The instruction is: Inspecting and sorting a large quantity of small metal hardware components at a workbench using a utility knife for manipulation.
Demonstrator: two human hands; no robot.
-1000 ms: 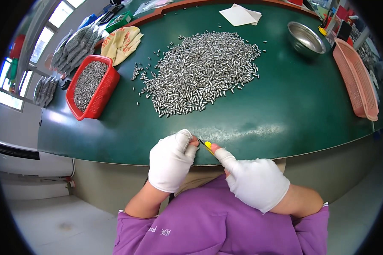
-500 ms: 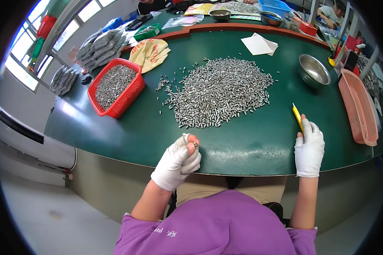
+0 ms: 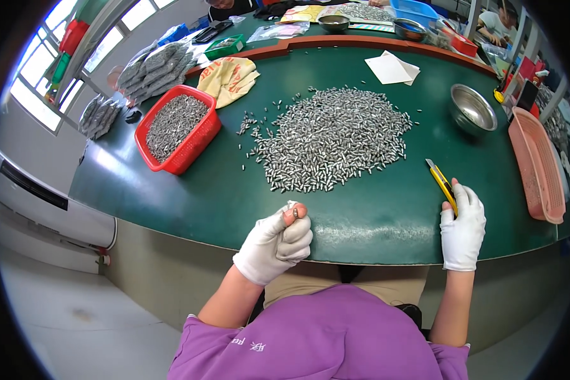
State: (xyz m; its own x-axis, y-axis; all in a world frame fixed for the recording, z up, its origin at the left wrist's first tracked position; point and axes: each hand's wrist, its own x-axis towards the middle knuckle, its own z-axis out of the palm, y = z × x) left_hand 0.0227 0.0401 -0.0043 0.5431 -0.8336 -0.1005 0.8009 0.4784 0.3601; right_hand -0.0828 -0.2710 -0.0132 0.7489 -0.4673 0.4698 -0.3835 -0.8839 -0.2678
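A white glove with bare fingertips covers my left hand (image 3: 277, 242), which pinches a small metal pin (image 3: 296, 214) between thumb and forefinger, near the table's front edge. My right hand (image 3: 463, 227), gloved the same way, is closed around a yellow utility knife (image 3: 442, 183) with its tip pointing away from me and to the left. Beyond my hands lies a broad heap of small silvery metal pins (image 3: 335, 139), with stray ones scattered at its left. At the left, a red plastic basket (image 3: 190, 152) holds many similar pieces.
The green table (image 3: 190, 209) has a raised brown edge at the back. A beige cloth bag (image 3: 228, 82) lies behind the basket, and white paper (image 3: 389, 68) at the far right. A steel bowl (image 3: 474, 107) and a pink basket (image 3: 536, 164) stand right. People sit across the back.
My left hand has shifted slightly right with the pin. In my right hand the knife has turned, showing more of its handle and leaning further left. The whole view has moved a little.
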